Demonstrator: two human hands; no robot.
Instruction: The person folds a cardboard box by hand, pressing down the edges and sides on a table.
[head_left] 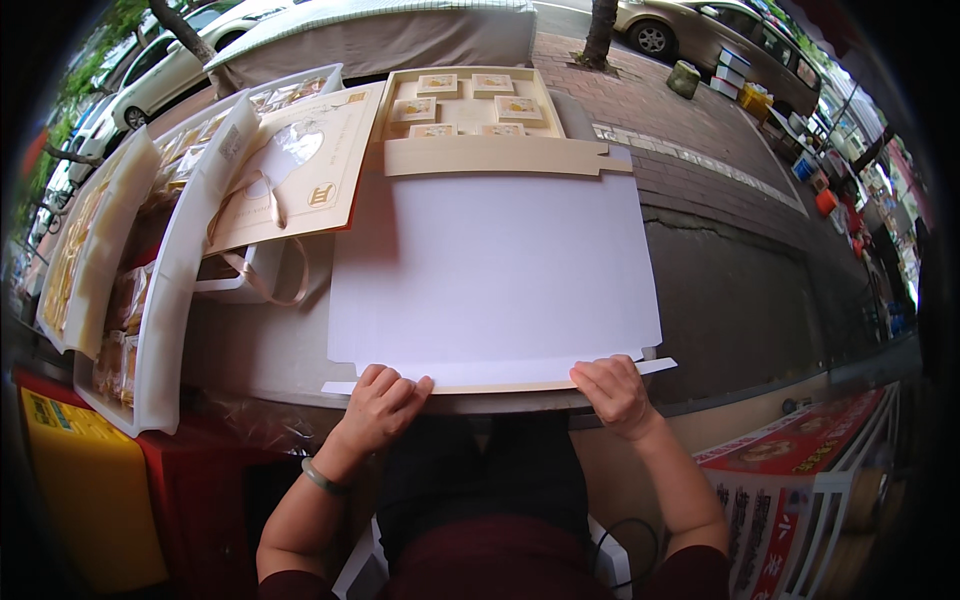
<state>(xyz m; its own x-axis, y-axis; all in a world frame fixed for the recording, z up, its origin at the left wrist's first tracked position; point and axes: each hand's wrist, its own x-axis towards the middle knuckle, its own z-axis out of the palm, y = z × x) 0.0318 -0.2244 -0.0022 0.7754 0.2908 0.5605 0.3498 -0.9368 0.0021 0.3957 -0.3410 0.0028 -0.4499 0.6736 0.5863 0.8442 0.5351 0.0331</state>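
Observation:
A large cardboard blank (500,270) lies before me on a grey table, its white side up. Its far flap is folded over and shows a cream face. At the near edge, my left hand (383,408) pinches the narrow folded flap left of the middle, fingers curled and thumb along the edge. My right hand (617,398) grips the same flap toward its right end, its fingers also curled. Thin white tabs stick out at both ends of this flap. Just beyond the blank stands an open cream box (552,115) holding several small square patterned boxes.
To the left, a cream gift bag (335,190) with ribbon handles leans on long white plastic trays (190,270) of wrapped packets. Below them is a yellow and red container (85,480). A printed red and white panel (790,450) stands at right. Parked cars line the street beyond.

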